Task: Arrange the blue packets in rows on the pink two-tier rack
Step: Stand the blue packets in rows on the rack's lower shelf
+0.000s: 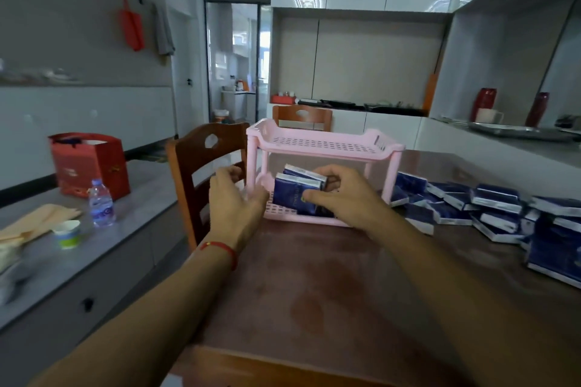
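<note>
Kitchen counter (314,276): pink rack (323,148) mid-surface, top tier bare. Your right hand (342,195) grips upright blue packets (294,195) on the lower tier; left hand (232,198) relaxed, touching the rack's left post. Loose packet pile (490,210) crowds the right; chair (204,166) just beside rack's left.

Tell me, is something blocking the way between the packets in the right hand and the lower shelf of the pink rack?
Nothing visible blocks it. The right hand already holds the blue packets upright on the lower tier of the pink rack, at its left end. The left hand is at the rack's left post, beside the packets, not in front of them.
</note>
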`<action>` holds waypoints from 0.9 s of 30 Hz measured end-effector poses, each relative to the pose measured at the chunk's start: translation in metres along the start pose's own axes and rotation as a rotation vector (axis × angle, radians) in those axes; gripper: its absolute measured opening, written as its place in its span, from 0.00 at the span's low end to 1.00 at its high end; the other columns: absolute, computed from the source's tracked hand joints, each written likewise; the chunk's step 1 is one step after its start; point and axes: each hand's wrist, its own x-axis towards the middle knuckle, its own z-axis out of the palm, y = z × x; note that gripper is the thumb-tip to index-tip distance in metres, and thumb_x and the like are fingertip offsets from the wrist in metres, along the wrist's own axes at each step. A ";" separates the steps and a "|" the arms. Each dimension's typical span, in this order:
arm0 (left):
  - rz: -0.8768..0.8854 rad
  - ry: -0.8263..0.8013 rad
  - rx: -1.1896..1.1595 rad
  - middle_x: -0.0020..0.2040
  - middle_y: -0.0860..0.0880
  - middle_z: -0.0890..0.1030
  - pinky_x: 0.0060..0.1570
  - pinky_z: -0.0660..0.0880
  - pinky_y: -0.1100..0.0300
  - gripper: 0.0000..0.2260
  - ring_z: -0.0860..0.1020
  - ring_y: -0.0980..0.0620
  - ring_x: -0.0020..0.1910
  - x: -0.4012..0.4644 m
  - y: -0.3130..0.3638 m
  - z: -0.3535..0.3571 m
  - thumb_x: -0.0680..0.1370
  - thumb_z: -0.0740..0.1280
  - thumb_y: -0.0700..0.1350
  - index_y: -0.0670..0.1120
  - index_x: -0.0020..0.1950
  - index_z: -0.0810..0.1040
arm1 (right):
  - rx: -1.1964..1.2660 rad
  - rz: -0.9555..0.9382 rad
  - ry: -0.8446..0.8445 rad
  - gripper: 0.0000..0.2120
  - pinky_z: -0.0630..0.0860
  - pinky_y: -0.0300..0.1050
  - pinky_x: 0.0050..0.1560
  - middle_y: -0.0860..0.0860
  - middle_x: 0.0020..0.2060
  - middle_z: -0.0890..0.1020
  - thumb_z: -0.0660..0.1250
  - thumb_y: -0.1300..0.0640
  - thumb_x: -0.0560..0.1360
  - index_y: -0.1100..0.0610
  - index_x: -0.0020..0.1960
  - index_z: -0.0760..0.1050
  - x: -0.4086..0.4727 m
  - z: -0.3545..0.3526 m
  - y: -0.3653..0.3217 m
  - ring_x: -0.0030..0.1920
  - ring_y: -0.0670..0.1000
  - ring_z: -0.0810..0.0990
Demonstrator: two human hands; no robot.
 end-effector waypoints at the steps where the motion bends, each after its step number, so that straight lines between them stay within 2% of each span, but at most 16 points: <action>1: -0.040 -0.063 -0.012 0.65 0.47 0.74 0.63 0.77 0.46 0.30 0.76 0.47 0.62 0.002 -0.002 0.003 0.70 0.74 0.56 0.50 0.68 0.67 | 0.007 -0.003 0.000 0.18 0.81 0.54 0.56 0.49 0.50 0.85 0.77 0.55 0.71 0.52 0.59 0.77 0.006 0.006 -0.001 0.49 0.48 0.84; 3: -0.095 -0.168 -0.057 0.69 0.46 0.73 0.65 0.74 0.50 0.32 0.76 0.47 0.64 0.002 -0.004 0.006 0.74 0.74 0.51 0.49 0.74 0.64 | 0.008 -0.005 0.012 0.19 0.81 0.55 0.57 0.50 0.51 0.85 0.77 0.56 0.72 0.52 0.61 0.77 0.015 0.016 -0.002 0.50 0.50 0.83; 5: -0.105 -0.206 -0.092 0.69 0.47 0.74 0.61 0.73 0.54 0.30 0.76 0.49 0.64 0.002 -0.007 0.007 0.76 0.73 0.46 0.50 0.75 0.63 | 0.013 -0.001 0.021 0.20 0.80 0.54 0.58 0.49 0.51 0.84 0.76 0.55 0.73 0.54 0.62 0.76 0.022 0.022 -0.004 0.51 0.49 0.82; 7: -0.099 -0.218 -0.099 0.69 0.47 0.75 0.61 0.75 0.54 0.29 0.76 0.49 0.64 0.002 -0.009 0.005 0.76 0.72 0.45 0.51 0.74 0.64 | 0.035 0.015 0.017 0.21 0.80 0.51 0.58 0.47 0.51 0.82 0.75 0.55 0.74 0.55 0.65 0.75 0.027 0.026 -0.006 0.50 0.47 0.81; 10: -0.104 -0.235 -0.098 0.68 0.47 0.75 0.62 0.77 0.49 0.28 0.77 0.49 0.63 0.003 -0.011 0.005 0.76 0.72 0.43 0.52 0.73 0.64 | 0.011 -0.003 0.001 0.19 0.79 0.52 0.60 0.47 0.52 0.83 0.74 0.56 0.75 0.55 0.65 0.77 0.038 0.030 -0.005 0.52 0.47 0.81; 12: -0.104 -0.238 -0.079 0.67 0.47 0.74 0.63 0.77 0.49 0.29 0.76 0.49 0.62 0.003 -0.012 0.006 0.76 0.72 0.42 0.52 0.73 0.64 | -0.040 -0.010 -0.026 0.20 0.77 0.53 0.63 0.47 0.56 0.82 0.72 0.55 0.76 0.54 0.67 0.75 0.046 0.032 -0.002 0.56 0.49 0.80; 15: -0.109 -0.240 -0.060 0.68 0.47 0.73 0.64 0.76 0.46 0.31 0.76 0.48 0.63 0.005 -0.015 0.006 0.74 0.72 0.44 0.54 0.73 0.63 | -0.149 -0.012 -0.094 0.23 0.73 0.57 0.67 0.51 0.63 0.78 0.67 0.51 0.79 0.51 0.73 0.66 0.060 0.036 0.000 0.61 0.53 0.77; 17: -0.113 -0.248 -0.047 0.68 0.48 0.72 0.64 0.76 0.43 0.32 0.75 0.48 0.65 0.005 -0.015 0.007 0.73 0.72 0.45 0.55 0.73 0.62 | -0.197 -0.003 -0.144 0.24 0.70 0.60 0.69 0.54 0.64 0.77 0.65 0.49 0.80 0.49 0.74 0.63 0.070 0.039 0.000 0.62 0.56 0.76; 20: -0.120 -0.245 -0.046 0.69 0.48 0.72 0.66 0.75 0.42 0.33 0.73 0.47 0.67 0.007 -0.018 0.009 0.72 0.73 0.45 0.56 0.74 0.62 | -0.289 0.034 -0.228 0.23 0.67 0.60 0.70 0.56 0.66 0.76 0.63 0.48 0.82 0.52 0.73 0.63 0.083 0.042 -0.003 0.64 0.57 0.74; 24: -0.112 -0.245 -0.028 0.69 0.48 0.71 0.66 0.74 0.43 0.33 0.73 0.47 0.67 0.009 -0.021 0.011 0.73 0.73 0.45 0.56 0.74 0.61 | -0.362 0.067 -0.260 0.24 0.70 0.59 0.69 0.58 0.65 0.77 0.64 0.47 0.81 0.56 0.72 0.68 0.104 0.044 -0.002 0.64 0.58 0.76; 27: -0.104 -0.246 -0.017 0.69 0.48 0.71 0.65 0.75 0.42 0.33 0.73 0.47 0.67 0.010 -0.023 0.013 0.74 0.73 0.45 0.56 0.73 0.61 | -0.425 0.145 -0.267 0.26 0.68 0.58 0.70 0.54 0.69 0.74 0.66 0.44 0.79 0.53 0.73 0.67 0.120 0.046 0.007 0.67 0.58 0.73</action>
